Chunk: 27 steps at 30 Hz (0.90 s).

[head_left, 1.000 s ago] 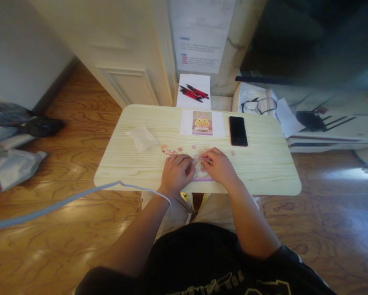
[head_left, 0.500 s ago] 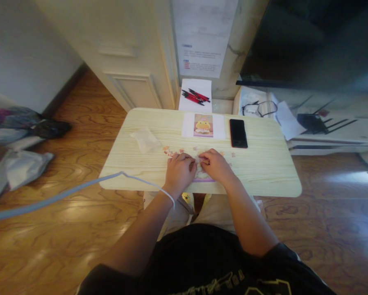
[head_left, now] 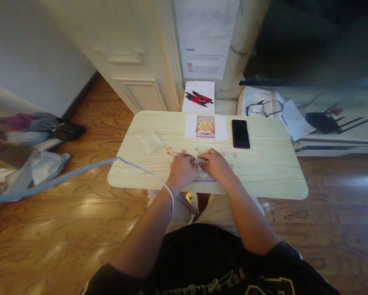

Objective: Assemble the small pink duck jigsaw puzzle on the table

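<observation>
On the pale wooden table, my left hand [head_left: 184, 169] and my right hand [head_left: 214, 164] meet over a partly assembled jigsaw puzzle [head_left: 205, 179] with a purple lower edge. Fingers of both hands are bent and pinched together, their tips almost touching. Whatever lies between the fingertips is too small and too covered to make out. Loose orange and pink puzzle pieces [head_left: 172, 152] lie beyond my left hand, and a few more pieces [head_left: 235, 155] are past my right hand. A printed picture of a yellow character [head_left: 205, 126] lies behind them on white paper.
A black phone [head_left: 241, 134] lies on the table's right side, and a crumpled translucent bag [head_left: 150, 141] on the left. Behind the table, red pens [head_left: 199, 98] rest on white paper. A pale cord [head_left: 142, 169] runs from my left wrist off to the left.
The whole view has shifted slightly, with the table appearing a little further right. My hands stay pinched over the puzzle, with only small finger movement.
</observation>
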Each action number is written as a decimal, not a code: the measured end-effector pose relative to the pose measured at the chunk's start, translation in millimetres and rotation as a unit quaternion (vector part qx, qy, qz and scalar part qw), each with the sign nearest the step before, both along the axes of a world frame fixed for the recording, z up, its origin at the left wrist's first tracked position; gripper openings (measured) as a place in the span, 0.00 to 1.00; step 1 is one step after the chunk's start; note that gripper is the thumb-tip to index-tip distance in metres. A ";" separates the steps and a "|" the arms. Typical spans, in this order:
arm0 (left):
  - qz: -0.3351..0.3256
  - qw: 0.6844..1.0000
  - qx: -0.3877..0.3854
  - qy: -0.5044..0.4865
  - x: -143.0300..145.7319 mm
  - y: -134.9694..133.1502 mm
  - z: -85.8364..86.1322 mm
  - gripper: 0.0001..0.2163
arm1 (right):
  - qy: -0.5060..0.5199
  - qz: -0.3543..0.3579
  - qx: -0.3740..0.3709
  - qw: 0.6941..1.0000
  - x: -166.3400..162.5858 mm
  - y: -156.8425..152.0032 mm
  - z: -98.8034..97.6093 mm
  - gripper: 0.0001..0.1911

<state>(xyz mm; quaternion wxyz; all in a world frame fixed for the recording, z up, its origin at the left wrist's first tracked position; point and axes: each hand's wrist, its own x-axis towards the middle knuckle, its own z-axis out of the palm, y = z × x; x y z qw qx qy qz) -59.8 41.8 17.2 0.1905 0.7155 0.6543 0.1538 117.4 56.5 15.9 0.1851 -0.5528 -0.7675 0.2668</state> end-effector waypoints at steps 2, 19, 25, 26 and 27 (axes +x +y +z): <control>0.015 1.000 -0.008 0.007 2.5 1.1 0.3 0.11 | -0.004 0.004 0.004 1.000 -0.4 0.1 -0.9 0.16; 0.112 0.991 -0.055 0.040 21.4 3.0 1.9 0.12 | -0.029 0.026 0.016 0.999 0.9 6.6 -5.2 0.15; 0.086 0.995 -0.019 0.047 29.2 -0.8 5.8 0.11 | -0.025 0.033 0.024 0.999 3.3 4.6 -3.1 0.14; 0.090 0.995 -0.008 0.048 29.0 -2.0 7.1 0.12 | -0.024 0.034 0.023 0.999 3.8 4.9 -2.7 0.15; 0.092 0.995 0.003 0.048 28.2 -3.4 8.2 0.12 | -0.022 0.036 0.021 0.999 4.4 5.4 -2.5 0.15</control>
